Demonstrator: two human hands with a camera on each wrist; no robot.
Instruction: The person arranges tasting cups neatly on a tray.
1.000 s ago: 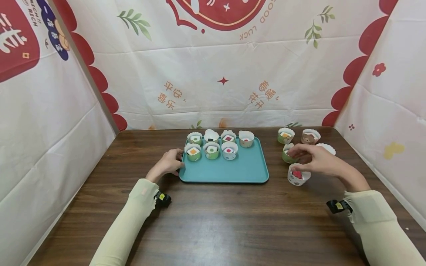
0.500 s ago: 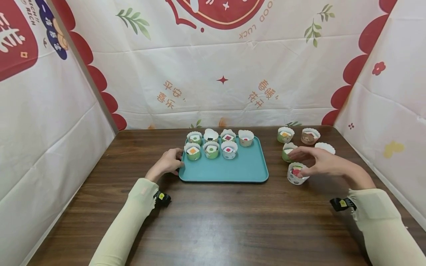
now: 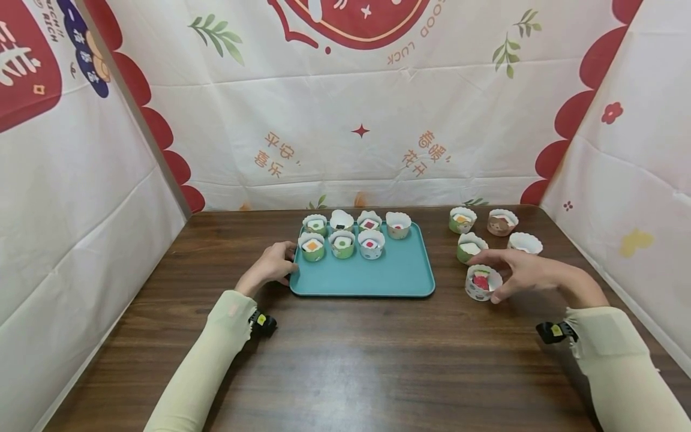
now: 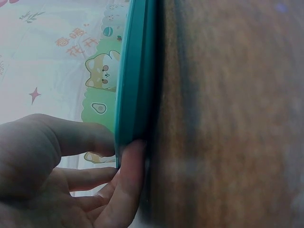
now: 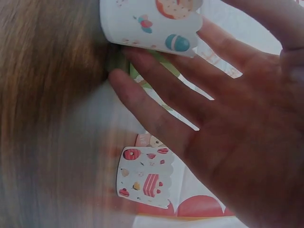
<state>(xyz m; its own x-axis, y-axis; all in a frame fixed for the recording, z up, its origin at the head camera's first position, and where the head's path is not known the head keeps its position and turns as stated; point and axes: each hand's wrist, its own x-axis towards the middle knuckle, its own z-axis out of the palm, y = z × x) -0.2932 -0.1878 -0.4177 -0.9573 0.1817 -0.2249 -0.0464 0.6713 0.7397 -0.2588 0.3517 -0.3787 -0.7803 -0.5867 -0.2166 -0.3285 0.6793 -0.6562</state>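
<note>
A teal tray [image 3: 361, 279] lies on the table with several paper baking cups on its far part, each holding a small sushi-like piece. My left hand [image 3: 272, 263] holds the tray's left edge; in the left wrist view the thumb is at the rim and a finger [image 4: 130, 175] is against the underside. My right hand [image 3: 520, 273] spreads around a white patterned baking cup [image 3: 478, 292] containing a red and green piece [image 3: 480, 279]. In the right wrist view its fingers [image 5: 156, 111] stretch beside that cup; thumb contact is hidden there.
Near the right hand stand a green baking cup [image 3: 471, 247] with a white piece, another green cup [image 3: 462, 220], a brown cup [image 3: 502, 223] and a white cup [image 3: 526, 243]. A printed white cloth [image 3: 345, 132] hangs behind the dark wooden table [image 3: 345, 360].
My right hand has drawn slightly back and lowered from above the white baking cup to around it. My left hand and the tray have stayed in place.
</note>
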